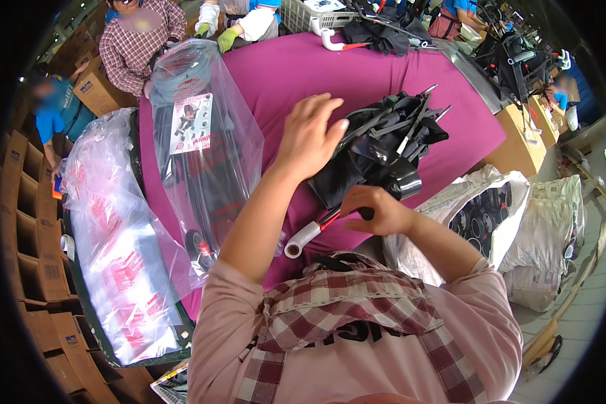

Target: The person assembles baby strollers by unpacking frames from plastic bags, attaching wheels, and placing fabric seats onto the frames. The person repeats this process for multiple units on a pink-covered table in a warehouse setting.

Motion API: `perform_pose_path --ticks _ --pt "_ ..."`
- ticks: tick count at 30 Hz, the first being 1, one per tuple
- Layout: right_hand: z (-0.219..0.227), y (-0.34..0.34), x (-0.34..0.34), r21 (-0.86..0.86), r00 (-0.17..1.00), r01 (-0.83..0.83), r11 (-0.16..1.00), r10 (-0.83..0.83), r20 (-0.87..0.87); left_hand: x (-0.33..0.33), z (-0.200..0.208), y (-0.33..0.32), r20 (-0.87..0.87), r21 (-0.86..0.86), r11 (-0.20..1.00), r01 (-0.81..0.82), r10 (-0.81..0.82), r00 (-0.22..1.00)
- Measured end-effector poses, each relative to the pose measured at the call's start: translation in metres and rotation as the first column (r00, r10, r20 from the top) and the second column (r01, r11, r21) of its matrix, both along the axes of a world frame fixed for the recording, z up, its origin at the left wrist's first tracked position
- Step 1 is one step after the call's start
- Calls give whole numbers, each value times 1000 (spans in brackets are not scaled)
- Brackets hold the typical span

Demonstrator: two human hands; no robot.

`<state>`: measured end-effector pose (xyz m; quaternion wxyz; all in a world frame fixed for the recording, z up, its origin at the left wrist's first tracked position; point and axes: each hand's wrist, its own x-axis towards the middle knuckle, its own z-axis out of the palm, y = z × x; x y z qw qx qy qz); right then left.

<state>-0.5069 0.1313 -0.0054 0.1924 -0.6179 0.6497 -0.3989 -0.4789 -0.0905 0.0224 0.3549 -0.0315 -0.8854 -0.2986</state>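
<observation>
A folded black stroller (384, 145) of fabric, tubes and glossy plastic lies on the purple cloth of the table (283, 67). Over its left side is my left hand (310, 138), open, fingers apart, holding nothing. My right hand (377, 210) curls at the stroller's near edge, just below a shiny black curved part (400, 180). A dark bit shows inside its bent fingers, but I cannot make out what it is. Left of this hand a white-wrapped handle (304, 239) with a red end sticks out toward me. Some of the stroller's underside is hidden.
Left of my left arm lies another stroller in a clear plastic bag (212, 145), beside a pile of printed plastic bags (124, 269). An open white sack (505, 215) of black wheels stands at right. Cardboard boxes (518, 138) and several co-workers surround the table.
</observation>
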Motion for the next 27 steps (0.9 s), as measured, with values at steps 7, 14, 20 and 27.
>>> perform_pose_path --ticks 7,14,20,27 --pt "14 -36 27 174 993 105 979 -113 39 -16 -41 23 364 -121 983 140 -87 927" --pt "-22 -46 4 124 970 -168 978 186 -156 -20 -45 3 437 13 985 174 -162 885" --pt "-72 -69 12 356 967 -215 909 248 -49 -9 -103 -6 419 26 999 34 -42 907" --pt "-165 -75 37 404 972 -128 906 196 -130 6 -161 -6 440 146 986 -79 7 898"
